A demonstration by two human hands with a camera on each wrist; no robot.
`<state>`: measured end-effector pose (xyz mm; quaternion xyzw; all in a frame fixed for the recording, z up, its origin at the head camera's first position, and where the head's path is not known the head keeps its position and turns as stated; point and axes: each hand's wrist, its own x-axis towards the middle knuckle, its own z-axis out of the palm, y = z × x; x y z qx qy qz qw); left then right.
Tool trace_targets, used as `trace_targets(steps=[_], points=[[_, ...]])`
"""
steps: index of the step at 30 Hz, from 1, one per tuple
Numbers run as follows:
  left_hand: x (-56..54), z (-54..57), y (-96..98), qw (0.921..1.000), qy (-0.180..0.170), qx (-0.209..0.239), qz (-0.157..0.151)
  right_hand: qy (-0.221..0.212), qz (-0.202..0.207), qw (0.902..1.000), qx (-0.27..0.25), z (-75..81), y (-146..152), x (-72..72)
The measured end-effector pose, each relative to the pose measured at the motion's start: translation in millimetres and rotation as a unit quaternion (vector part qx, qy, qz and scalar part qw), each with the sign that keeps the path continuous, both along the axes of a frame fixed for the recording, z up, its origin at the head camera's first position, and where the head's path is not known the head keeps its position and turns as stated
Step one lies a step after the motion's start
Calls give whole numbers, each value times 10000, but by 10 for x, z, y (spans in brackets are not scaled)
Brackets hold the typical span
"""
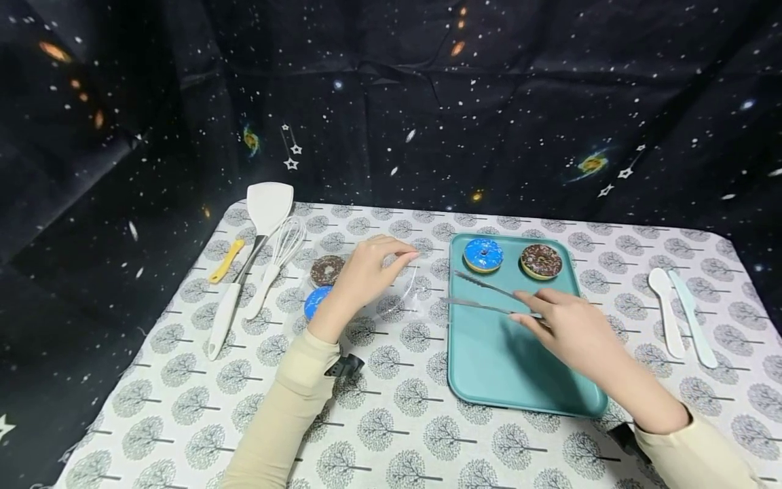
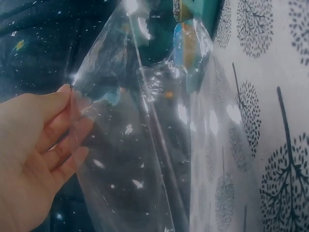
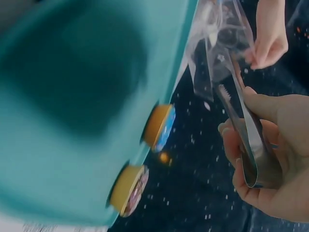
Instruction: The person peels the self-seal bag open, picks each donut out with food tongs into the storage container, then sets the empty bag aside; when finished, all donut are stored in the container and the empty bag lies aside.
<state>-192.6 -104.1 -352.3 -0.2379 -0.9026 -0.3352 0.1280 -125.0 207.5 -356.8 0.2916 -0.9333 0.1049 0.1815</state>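
My left hand (image 1: 366, 272) pinches the edge of a clear plastic bag (image 2: 130, 159), whose mouth gapes in the left wrist view. Under the left forearm and hand, a chocolate doughnut (image 1: 326, 269) and a blue-iced doughnut (image 1: 315, 303) lie partly hidden, with clear plastic around them. My right hand (image 1: 571, 333) grips metal tongs (image 3: 248, 130) over the teal tray (image 1: 501, 380). The tongs' tips are spread apart, with nothing between them, and point left toward the bag. On the tray's far end sit another blue-iced doughnut (image 1: 475, 257) and a chocolate-iced doughnut (image 1: 541, 262) with sprinkles.
To the left lie a white spatula (image 1: 269, 207), a whisk (image 1: 269, 278) and a yellow-handled tool (image 1: 227, 261). A white spoon (image 1: 668, 316) and a pale green knife (image 1: 694, 322) lie right of the tray. The tree-print tablecloth (image 1: 385, 428) ends at a dark starry backdrop (image 1: 391, 122).
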Motion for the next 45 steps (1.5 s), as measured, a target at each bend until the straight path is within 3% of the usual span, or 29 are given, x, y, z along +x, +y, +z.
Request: trace_targets(steps=[5, 10, 17, 25, 33, 45], points=[[-1, 30, -12, 10000, 52, -3, -11, 498, 501, 9975, 86, -92, -234, -124], [8, 73, -36, 9999, 83, -61, 71, 475, 702, 9959, 309, -161, -508, -226], [19, 80, -43, 9992, 404, -56, -32, 385, 1048, 9918, 621, -186, -845, -311], [40, 125, -45, 9978, 624, 53, -238, -101, 1494, 9866, 654, -141, -1060, -523], [71, 145, -35, 9978, 603, -41, -285, -816, 1876, 9782, 353, -241, -1209, -690], [75, 134, -40, 9974, 651, -9, -309, -1807, 1821, 9665, 61, -289, -1353, -797]])
